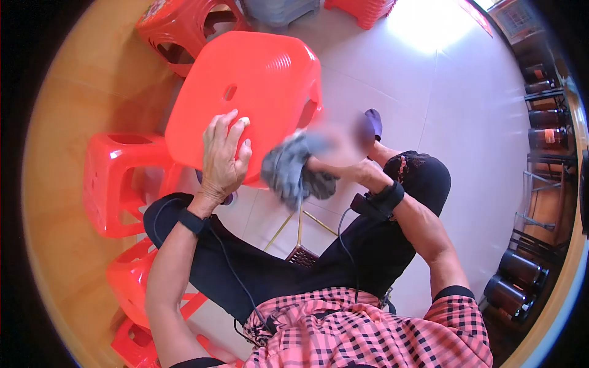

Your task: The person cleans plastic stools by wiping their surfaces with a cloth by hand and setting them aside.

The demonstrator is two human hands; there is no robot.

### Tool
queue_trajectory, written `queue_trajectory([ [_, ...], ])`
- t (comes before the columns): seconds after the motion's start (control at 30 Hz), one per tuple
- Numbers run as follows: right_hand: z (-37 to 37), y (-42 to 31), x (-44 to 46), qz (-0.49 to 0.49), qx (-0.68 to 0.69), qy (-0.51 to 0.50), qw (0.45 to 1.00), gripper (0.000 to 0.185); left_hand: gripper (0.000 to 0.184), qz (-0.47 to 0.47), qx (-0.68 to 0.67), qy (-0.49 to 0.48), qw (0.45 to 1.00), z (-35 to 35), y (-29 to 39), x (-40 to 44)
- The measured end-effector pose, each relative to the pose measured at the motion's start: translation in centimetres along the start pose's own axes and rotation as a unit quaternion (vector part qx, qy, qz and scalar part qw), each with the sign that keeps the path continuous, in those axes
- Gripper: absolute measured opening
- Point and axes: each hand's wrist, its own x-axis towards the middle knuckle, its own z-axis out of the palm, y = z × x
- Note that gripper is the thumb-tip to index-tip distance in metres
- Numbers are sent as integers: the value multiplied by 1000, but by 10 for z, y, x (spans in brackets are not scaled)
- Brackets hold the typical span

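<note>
My left hand (224, 153) is over the near edge of a red plastic stool (257, 73), its fingers apart. A small pale yellowish piece (245, 121) shows at one fingertip; whether it is worn there or lies on the seat, I cannot tell. My right hand (367, 174) grips a crumpled grey cloth (294, 172), which hangs beside the stool's right near corner. Part of the cloth and the area above this hand are blurred, so some of its fingers are hidden. Both wrists wear black bands with thin cables.
More red stools stand on the left, such as one close by (116, 184) and another behind (184, 30). Between my knees is a small brown woven seat (302, 256) with gold-coloured legs. Dark jars (515, 285) line the right side. The floor (454, 153) is pale tile.
</note>
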Motion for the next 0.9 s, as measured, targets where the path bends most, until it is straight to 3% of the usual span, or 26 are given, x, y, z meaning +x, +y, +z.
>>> queue_trajectory([
  [0.07, -11, 5, 5, 36, 95, 117, 988, 28, 37, -2, -3, 6, 1000, 1, -2, 0],
  [0.13, -14, -4, 16, 100, 226, 227, 942, 24, 37, 2, -5, 11, 1000, 1, 0, -1],
  [0.2, -13, -3, 17, 118, 289, 232, 921, 23, 38, -5, -15, 1, 1000, -1, 1, 1],
  [0.3, 10, 3, 9, 138, 242, 228, 933, 25, 42, -9, -24, 8, 1000, -1, 2, 1],
  [0.33, 17, 8, 7, 117, 222, 200, 947, 29, 42, -8, -24, 6, 1000, 0, 1, 0],
  [0.43, 23, 12, 9, 29, 128, 239, 962, 37, 48, 4, -44, 5, 999, -1, -6, 4],
  [0.5, 15, 0, 12, 33, 132, 198, 971, 41, 54, -39, 62, 7, 997, -13, -16, 5],
  [0.6, 12, -11, 16, 73, 132, 191, 970, 41, 54, -48, 109, 37, 992, -27, -63, 3],
  [0.67, 10, -5, 23, 60, 122, 190, 972, 42, 53, -150, 138, 31, 978, -34, -91, -1],
  [0.7, 9, -4, 28, 38, 99, 199, 974, 42, 53, -147, 139, 31, 979, -35, -103, -4],
  [0.77, 7, 6, 42, -14, 70, 212, 975, 44, 56, -311, 19, -2, 950, -29, -125, -12],
  [0.9, 2, 9, 72, 6, 91, 236, 967, 46, 59, -298, 13, 25, 954, -20, -147, -17],
])
